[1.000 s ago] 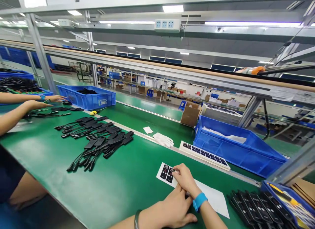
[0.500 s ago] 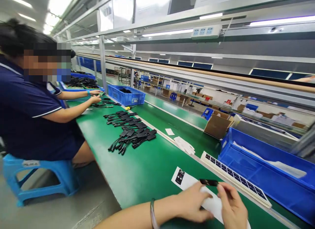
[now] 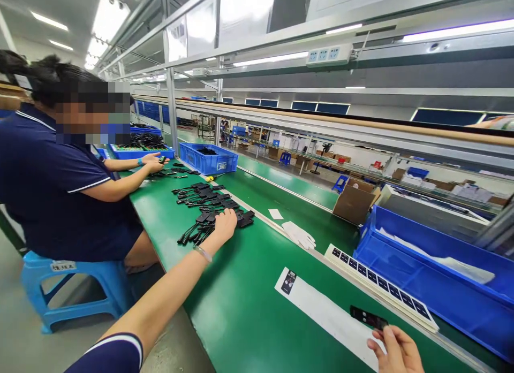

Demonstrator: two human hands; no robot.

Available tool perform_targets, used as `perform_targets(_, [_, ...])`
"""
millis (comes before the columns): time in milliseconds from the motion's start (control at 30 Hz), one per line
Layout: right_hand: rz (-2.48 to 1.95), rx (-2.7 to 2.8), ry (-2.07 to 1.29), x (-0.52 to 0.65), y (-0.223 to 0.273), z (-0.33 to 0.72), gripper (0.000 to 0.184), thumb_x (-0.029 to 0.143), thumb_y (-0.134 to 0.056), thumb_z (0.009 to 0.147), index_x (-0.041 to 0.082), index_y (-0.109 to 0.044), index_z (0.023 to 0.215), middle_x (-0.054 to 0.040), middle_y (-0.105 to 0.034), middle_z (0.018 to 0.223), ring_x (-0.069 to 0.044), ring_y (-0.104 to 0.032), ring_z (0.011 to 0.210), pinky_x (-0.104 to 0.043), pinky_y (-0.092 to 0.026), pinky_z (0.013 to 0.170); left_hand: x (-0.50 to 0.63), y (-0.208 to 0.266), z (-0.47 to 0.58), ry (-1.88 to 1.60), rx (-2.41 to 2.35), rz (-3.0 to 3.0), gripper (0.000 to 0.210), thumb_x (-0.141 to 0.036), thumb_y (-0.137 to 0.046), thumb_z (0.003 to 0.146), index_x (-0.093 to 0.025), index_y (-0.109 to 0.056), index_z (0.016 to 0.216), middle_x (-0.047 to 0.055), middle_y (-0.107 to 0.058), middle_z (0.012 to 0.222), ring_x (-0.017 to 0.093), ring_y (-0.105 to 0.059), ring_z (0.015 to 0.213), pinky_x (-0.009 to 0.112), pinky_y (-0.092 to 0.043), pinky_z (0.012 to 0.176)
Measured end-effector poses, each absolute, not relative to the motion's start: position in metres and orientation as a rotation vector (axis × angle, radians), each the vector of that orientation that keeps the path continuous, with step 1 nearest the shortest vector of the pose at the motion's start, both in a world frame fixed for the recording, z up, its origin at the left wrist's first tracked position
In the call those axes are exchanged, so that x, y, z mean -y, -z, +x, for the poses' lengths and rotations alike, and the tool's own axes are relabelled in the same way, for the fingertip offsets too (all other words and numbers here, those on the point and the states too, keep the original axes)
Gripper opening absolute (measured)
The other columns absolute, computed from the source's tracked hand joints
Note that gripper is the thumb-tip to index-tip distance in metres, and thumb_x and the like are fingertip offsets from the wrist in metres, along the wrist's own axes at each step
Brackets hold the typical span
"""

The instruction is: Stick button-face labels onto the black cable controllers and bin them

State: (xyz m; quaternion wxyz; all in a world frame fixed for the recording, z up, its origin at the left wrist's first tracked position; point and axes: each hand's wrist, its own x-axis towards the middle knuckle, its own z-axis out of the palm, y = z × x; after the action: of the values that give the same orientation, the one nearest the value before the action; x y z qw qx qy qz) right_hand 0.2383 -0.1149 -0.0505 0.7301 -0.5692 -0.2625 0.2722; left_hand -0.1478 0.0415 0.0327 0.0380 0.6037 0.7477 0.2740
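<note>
My left hand reaches over a pile of black box-shaped modules with short cables; its fingers are bent down and closed on one at the pile's right side, mostly hidden under the hand. Held by one end in the fingertips of my right hand is a small black label with light marks on it. Below it a white backing strip lies on the green bench, with another black label at its far end.
Along the bench ledge lies a stack of label sheets, near a white glove and a large blue bin. A co-worker sits at the left on a blue stool. Farther back stands a blue crate.
My left hand has left the white strip and moved far forward and left to the black modules. My right hand has shifted slightly right and down, with the label now turned more face-up.
</note>
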Motion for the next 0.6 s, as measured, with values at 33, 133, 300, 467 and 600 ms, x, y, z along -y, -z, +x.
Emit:
perform_targets(33, [-1.222,0.580,-0.621,0.118,0.046,0.235,0.036,0.048,-0.073,0.064,0.022,-0.056,0.082,0.0015,-0.055,0.077,-0.014,-0.058,0.068,-0.023,-0.054,0.051,-0.038,-0.034,-0.141,-0.874,-2.239,1.848,0.033,-0.017,-0.044,0.085,-0.002,-0.046,0.114,0.028,-0.043,0.121,0.037,-0.050,0.112,0.051,-0.037,0.092])
perform_targets(133, [-1.167,0.619,-0.643,0.125,0.038,0.229,0.033,0.049,-0.070,0.068,0.023,-0.055,0.083,0.0029,-0.051,0.080,-0.012,-0.054,0.069,-0.020,-0.051,0.051,-0.025,-0.038,-0.106,-0.955,-1.953,1.864,0.032,-0.017,-0.043,0.085,-0.008,-0.045,0.116,0.023,-0.039,0.126,0.031,-0.053,0.108,0.043,-0.040,0.090])
perform_targets(300, [-1.134,0.716,-0.629,0.131,0.038,0.232,0.029,0.048,-0.064,0.075,0.023,-0.055,0.087,0.0010,-0.047,0.087,-0.013,-0.051,0.074,-0.021,-0.049,0.051,0.018,-0.023,-0.010,-0.813,-1.270,1.698,0.032,-0.028,-0.053,0.080,-0.017,-0.045,0.108,0.004,-0.058,0.084,0.013,-0.055,0.064,0.025,-0.044,0.059])
perform_targets(467, [-1.135,0.756,-0.666,0.133,0.032,0.235,0.027,0.047,-0.060,0.079,0.022,-0.052,0.086,0.0012,-0.045,0.081,-0.012,-0.047,0.068,-0.020,-0.046,0.049,0.066,0.011,0.062,-0.612,-0.787,1.336,0.031,-0.035,-0.053,0.079,-0.015,-0.044,0.100,0.008,-0.063,0.088,0.007,-0.052,0.054,0.020,-0.039,0.049])
perform_targets(600, [-1.150,0.844,-0.768,0.134,0.027,0.233,0.027,0.047,-0.059,0.080,0.022,-0.051,0.080,0.0041,-0.042,0.069,-0.011,-0.045,0.058,-0.021,-0.044,0.048,0.081,0.030,0.068,-0.597,-0.562,0.978,0.038,-0.028,-0.067,0.070,-0.017,-0.046,0.100,0.007,-0.064,0.097,0.009,-0.061,0.064,0.023,-0.046,0.061])
